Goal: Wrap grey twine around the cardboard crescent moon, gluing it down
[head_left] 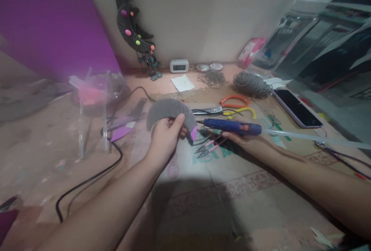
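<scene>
My left hand (171, 129) grips a crescent (169, 108) wound closely with grey cord, thumb on its face. The crescent's lower right tip is bare and purple. My right hand (239, 139) is closed at the underside of a blue hot glue gun (232, 126), its fingers partly hidden. The gun's nozzle points left at the crescent's tip, with a gap between them. From the gun's back a long clear glue stick (304, 137) runs right. Thread snips (207, 148) with pink handles lie just below the gun, by my right fingertips.
Orange-and-yellow-handled scissors (234, 106) lie behind the gun. Further back are a grey cord ball (251, 84), a phone (297, 108) and a small clock (179, 66). A black cable (87, 183) curves across the left side, near a clear bowl (98, 92). Decorated dark crescents (130, 30) hang on the wall.
</scene>
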Demonstrator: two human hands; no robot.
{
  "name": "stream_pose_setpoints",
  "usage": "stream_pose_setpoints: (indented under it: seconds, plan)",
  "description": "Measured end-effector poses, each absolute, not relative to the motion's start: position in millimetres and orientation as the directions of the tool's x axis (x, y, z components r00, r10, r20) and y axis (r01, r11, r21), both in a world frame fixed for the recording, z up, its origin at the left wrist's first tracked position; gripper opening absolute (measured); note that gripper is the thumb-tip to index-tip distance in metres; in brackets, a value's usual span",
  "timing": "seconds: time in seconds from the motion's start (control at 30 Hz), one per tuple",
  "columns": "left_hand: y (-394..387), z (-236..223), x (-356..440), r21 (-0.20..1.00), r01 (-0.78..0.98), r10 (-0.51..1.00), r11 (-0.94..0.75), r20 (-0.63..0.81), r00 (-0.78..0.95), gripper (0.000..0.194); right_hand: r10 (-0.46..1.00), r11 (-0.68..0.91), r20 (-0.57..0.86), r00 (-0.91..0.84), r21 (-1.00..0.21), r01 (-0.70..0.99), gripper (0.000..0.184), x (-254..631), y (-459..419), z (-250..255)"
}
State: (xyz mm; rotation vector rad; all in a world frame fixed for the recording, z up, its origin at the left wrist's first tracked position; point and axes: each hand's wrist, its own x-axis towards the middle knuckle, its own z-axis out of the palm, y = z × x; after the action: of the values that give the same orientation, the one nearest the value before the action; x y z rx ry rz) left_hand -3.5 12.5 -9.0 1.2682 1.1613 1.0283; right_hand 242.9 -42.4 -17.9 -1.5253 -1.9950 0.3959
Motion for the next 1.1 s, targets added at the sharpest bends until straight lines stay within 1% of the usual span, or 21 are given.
stream_pose_setpoints:
  seconds: [0.1, 0.2, 0.43, 0.6, 0.87, 1.1]
  plan:
    - [12, -8, -3, 0.997, 0.045, 0.988, 0.068, -0.074, 0.137, 0.034, 0.944, 0.266, 0.314, -0.100, -0.546, 0.795, 0.019, 239, -46, -11]
    - [13, -11, -4, 0.998, 0.016, 0.987, 0.060, -0.061, 0.146, 0.034, 0.934, 0.282, 0.347, -0.088, -0.562, 0.778, 0.023, 235, -49, -7]
    - [15, -19, -4, 0.995, -0.071, 0.988, 0.074, -0.064, 0.143, 0.039, 0.950, 0.263, 0.304, -0.071, -0.657, 0.707, 0.020, 233, -51, -1]
    - [15, -18, -4, 0.993, -0.078, 0.983, 0.086, -0.072, 0.167, 0.039, 0.955, 0.236, 0.297, -0.024, -0.704, 0.670, 0.019, 228, -50, 1]
    - [15, -18, -3, 0.992, -0.093, 0.984, 0.085, -0.069, 0.167, 0.039, 0.946, 0.273, 0.318, -0.067, -0.666, 0.695, 0.019, 228, -53, 1]
    - [16, -21, -4, 0.991, -0.105, 0.984, 0.078, -0.059, 0.166, 0.041, 0.962, 0.216, 0.271, -0.028, -0.693, 0.688, 0.020, 229, -58, 0]
